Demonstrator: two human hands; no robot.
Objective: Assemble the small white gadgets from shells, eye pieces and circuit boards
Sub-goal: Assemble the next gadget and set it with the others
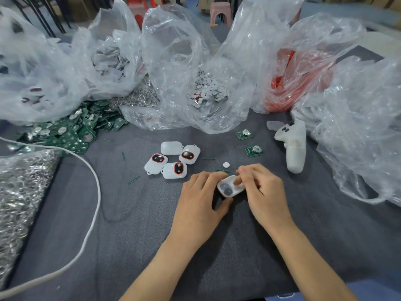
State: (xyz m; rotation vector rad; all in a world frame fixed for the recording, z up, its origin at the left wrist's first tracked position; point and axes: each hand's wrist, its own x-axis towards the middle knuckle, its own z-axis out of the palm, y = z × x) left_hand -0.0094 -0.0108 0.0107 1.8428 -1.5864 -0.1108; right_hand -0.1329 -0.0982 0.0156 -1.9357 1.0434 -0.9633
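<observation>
Between my hands, low on the grey table (152, 246), sits an open white shell (231, 186), hollow side up, a dark round piece inside. My left hand (200, 205) grips its near end; my right hand (263, 192) pinches its far end, fingertips blurred and hiding whatever they press. Beyond lie four gadgets (172, 160), two boards (249, 141) and half-hidden bagged parts.

Left hand (200, 199) & right hand (263, 193) meet fingertip-close (both pinching), forearms converging.
</observation>
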